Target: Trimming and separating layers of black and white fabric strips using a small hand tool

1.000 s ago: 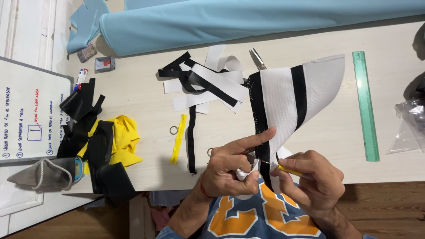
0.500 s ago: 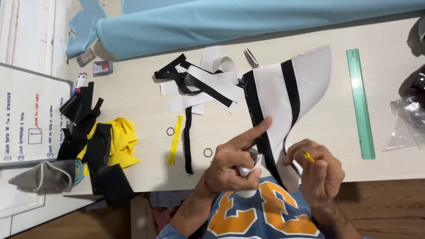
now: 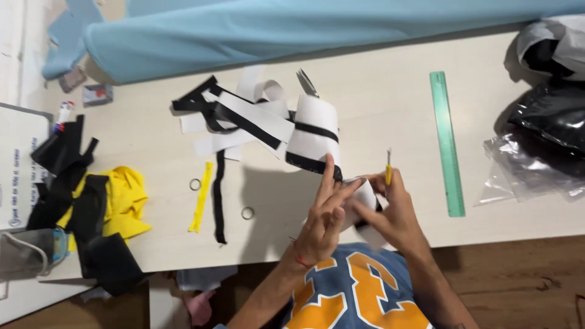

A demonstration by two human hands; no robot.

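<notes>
A white fabric piece with black bands [image 3: 311, 131] is lifted off the pale table [image 3: 378, 103] and curls down toward me. My left hand [image 3: 323, 222] pinches its near edge, with the index and middle fingers stretched up along a black band. My right hand [image 3: 396, 210] grips the same edge from the right and also holds a thin yellow-handled tool [image 3: 388, 172], point up. The part of the fabric between my hands is mostly hidden.
Loose black and white strips [image 3: 244, 119] and scissors [image 3: 306, 82] lie behind the fabric. A yellow strip [image 3: 201, 198], two metal rings [image 3: 247, 212], yellow cloth [image 3: 125, 198] and black scraps [image 3: 61, 158] lie left. A green ruler [image 3: 446, 143] and plastic bags [image 3: 542, 140] are right; a blue fabric roll [image 3: 304, 30] runs along the back.
The fabric piece has folded up from lying spread to a raised curl. My right hand has turned the yellow tool upright, and both hands have closed in on the near edge.
</notes>
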